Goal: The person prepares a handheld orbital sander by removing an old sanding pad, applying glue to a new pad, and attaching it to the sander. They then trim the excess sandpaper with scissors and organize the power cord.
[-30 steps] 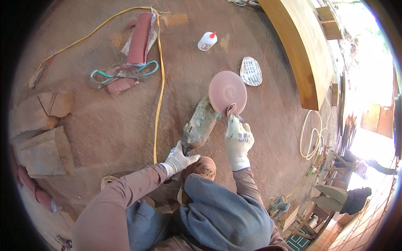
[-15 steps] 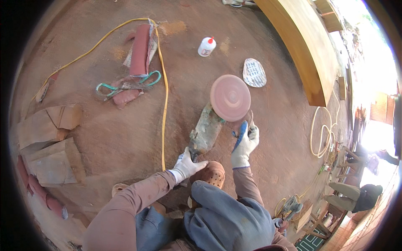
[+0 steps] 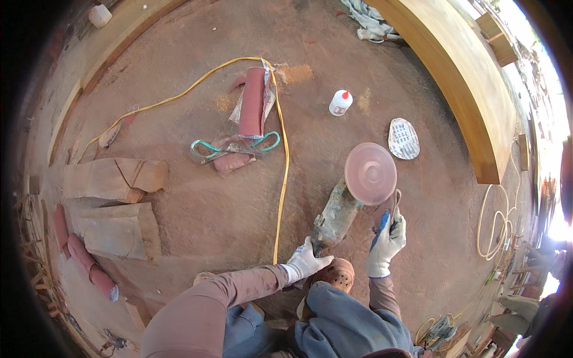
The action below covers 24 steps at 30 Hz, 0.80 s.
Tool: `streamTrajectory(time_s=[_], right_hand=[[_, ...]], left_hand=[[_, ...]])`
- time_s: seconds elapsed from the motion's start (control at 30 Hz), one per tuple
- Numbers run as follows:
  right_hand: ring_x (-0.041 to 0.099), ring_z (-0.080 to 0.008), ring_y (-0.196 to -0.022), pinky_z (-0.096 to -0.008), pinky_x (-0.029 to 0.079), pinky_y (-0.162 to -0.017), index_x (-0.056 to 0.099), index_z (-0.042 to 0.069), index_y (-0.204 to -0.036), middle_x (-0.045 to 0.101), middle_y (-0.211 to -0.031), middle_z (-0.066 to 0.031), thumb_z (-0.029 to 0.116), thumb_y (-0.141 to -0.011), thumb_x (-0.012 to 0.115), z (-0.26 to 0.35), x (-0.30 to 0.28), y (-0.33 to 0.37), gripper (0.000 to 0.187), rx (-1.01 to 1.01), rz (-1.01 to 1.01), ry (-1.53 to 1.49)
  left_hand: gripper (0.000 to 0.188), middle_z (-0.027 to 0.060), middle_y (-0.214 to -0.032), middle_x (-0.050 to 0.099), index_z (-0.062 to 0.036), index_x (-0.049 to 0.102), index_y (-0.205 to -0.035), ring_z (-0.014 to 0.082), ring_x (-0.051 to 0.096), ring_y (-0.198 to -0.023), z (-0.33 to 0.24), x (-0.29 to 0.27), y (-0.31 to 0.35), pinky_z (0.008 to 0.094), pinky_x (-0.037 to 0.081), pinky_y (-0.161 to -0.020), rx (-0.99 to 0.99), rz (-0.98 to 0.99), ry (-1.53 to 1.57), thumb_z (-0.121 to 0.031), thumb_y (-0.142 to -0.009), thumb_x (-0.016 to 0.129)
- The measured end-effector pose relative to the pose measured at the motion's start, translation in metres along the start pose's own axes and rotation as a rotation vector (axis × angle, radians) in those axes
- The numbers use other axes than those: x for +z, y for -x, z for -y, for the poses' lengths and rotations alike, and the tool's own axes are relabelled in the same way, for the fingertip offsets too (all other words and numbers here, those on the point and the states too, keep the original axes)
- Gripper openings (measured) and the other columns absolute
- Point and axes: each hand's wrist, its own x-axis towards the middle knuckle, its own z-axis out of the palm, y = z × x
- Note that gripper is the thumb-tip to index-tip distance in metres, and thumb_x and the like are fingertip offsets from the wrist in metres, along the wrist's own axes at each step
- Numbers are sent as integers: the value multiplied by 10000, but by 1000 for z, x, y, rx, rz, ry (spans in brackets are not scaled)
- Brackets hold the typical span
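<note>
A worn, paint-spattered disc sander rests on the ground in front of me, its round pink disc facing up. My left hand, in a white glove, is closed around the rear end of its body. To the right of the tool, my right hand, gloved in white and blue, pinches a thin reddish-brown piece, perhaps sandpaper, close to the disc's lower right edge. Whether that piece touches the disc, I cannot tell. An oval sheet with printed backing lies beyond the disc.
A white bottle with a red tip stands farther off. Left of it lie a red sandpaper roll, green-handled scissors and a yellow cord. Wooden blocks sit at left; a long curved wooden piece spans the upper right.
The whole view has shifted, so things on the ground appear farther right and lower. Both hands keep their places at the sander.
</note>
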Motion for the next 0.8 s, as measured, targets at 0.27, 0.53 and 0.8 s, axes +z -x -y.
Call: streamTrajectory(time_s=[0.27,0.53,0.8], right_hand=[[691,-101,-869,-283,530,-757,711,-4,-1215,762,-978,-131,18,-995,642,21,-3,8,231,-170,49,297],[626,-58,-846,-242,517,-782,686,-18,-1238,751,-965,-85,50,-987,673,-3,-17,-5,260,-35,-1,183],[432,-57,-693,-232,422,-622,680,-8,-1202,500,-769,31,137,-997,687,-20,-12,4,251,66,69,149]], left_hand=[[1164,391,-1382,555,210,462,-1394,414,544,-1361,-25,-70,-12,417,430,-1136,52,357,-635,-824,-863,511],[789,208,-1324,563,-36,489,-1390,413,538,-1238,-122,-245,-120,519,458,-1030,553,-1023,-856,-448,-798,808],[734,167,-1328,546,-72,538,-1304,369,545,-1264,-105,-280,-166,497,518,-1008,-26,-929,-949,-447,-766,867]])
